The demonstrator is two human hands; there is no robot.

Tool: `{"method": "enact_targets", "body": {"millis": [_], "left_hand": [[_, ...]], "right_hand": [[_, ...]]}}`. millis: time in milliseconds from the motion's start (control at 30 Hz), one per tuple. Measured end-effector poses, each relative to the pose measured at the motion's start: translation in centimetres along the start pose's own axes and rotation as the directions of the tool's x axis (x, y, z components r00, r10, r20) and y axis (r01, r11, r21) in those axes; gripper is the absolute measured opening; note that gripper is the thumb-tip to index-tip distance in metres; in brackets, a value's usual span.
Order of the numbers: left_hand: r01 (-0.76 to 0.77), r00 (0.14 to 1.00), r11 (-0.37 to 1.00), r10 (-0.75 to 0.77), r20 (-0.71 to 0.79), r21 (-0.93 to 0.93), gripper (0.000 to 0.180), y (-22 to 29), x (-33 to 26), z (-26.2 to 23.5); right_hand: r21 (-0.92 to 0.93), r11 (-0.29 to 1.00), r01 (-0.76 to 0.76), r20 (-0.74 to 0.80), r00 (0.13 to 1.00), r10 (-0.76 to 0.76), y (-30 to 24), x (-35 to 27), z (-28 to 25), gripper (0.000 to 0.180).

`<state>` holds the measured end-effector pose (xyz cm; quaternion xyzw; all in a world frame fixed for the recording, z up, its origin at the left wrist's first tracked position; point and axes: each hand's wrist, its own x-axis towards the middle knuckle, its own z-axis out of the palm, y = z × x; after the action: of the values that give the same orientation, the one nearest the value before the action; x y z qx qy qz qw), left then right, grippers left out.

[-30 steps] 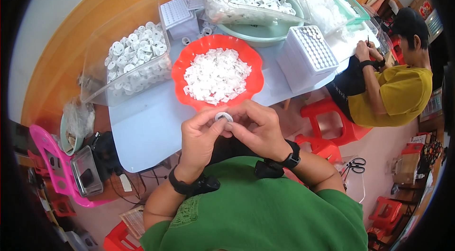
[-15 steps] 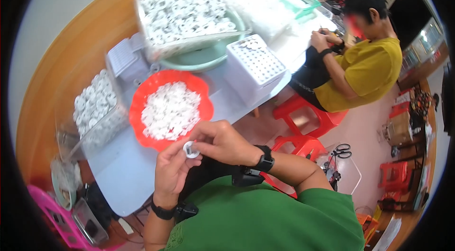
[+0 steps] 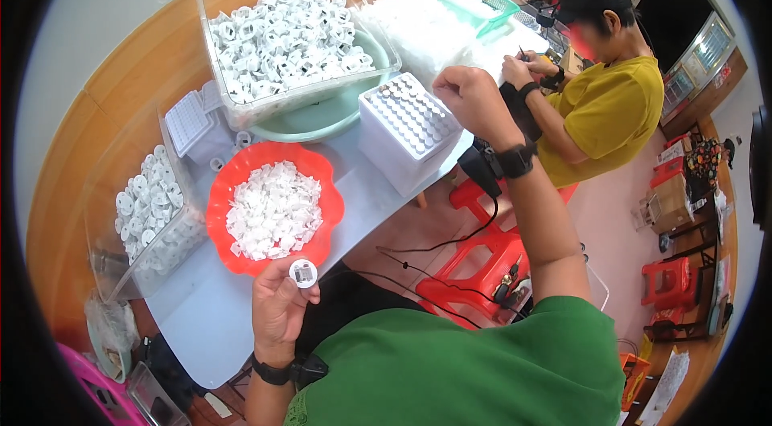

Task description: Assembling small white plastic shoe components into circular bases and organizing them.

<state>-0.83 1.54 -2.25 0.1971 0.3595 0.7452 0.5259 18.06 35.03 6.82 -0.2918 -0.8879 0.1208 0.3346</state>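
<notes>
A round white part sits pinched in the left hand, by the near edge of the red bowl.
From where I stand, small white pieces heap that bowl; past it, the right hand is raised beside a white block, fingers curled, and I can't tell whether they grip anything. Farther off sits a co-worker in yellow.

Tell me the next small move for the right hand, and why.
Probably reach the right hand to the white box and pick one small white piece from its top: the curled fingers appear close beside those rows, while the left hand holds a round white part, its dark recess facing the camera.
</notes>
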Motion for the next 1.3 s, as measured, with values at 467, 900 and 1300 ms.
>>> {"method": "enact_targets", "body": {"millis": [467, 900, 1300], "left_hand": [[0.03, 1.0, 0.998, -0.03, -0.002, 0.046, 0.034, 0.0, 0.3, -0.2], [0.036, 0.999, 0.999, -0.036, 0.026, -0.01, 0.034, 0.0, -0.2, -0.3], [0.021, 0.996, 0.998, -0.016, 0.083, -0.064, 0.031, -0.3, -0.8, 0.4]], "right_hand": [[0.046, 0.984, -0.174, 0.19, 0.968, 0.163, 0.7, 2.1, 2.1, 0.015], [0.154, 0.98, -0.128, 0.378, 0.924, 0.061, 0.3, 2.1, 0.7, 0.011], [0.505, 0.806, 0.308, 0.214, 0.86, -0.462, -15.9, -7.9, 3.6, 0.014]]}}
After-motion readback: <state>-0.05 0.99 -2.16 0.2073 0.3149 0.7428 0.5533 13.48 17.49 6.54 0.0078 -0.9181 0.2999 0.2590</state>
